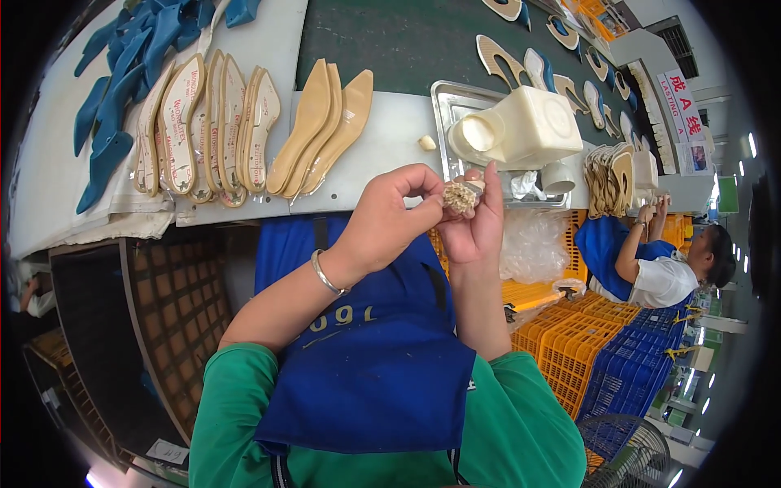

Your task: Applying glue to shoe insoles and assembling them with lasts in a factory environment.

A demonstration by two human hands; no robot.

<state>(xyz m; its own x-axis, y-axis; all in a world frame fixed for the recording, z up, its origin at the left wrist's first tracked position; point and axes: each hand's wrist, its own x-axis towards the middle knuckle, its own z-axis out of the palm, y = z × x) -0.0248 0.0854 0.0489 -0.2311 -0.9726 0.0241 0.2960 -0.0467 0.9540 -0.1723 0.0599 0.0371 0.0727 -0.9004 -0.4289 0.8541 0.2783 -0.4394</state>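
A short brush (462,197) with stiff, clumped tan bristles is between my hands, close to the table's near edge. My right hand (478,226) is closed round it, with the palm turned up and the bristles facing me. My left hand (389,213), with a silver bangle at the wrist, pinches at the side of the bristles with thumb and forefinger. Just beyond, a white plastic container (541,126) lies on its side in a metal tray (439,106). Left of the tray, a small pale lump (426,143) sits on the table.
Tan insoles (325,134) and printed insoles (183,122) stand in rows at the left, beside blue shoe-shaped pieces (134,73). A dark green conveyor belt (390,49) carries shoe parts beyond. Orange crates (561,350) and a co-worker (651,268) are at the right.
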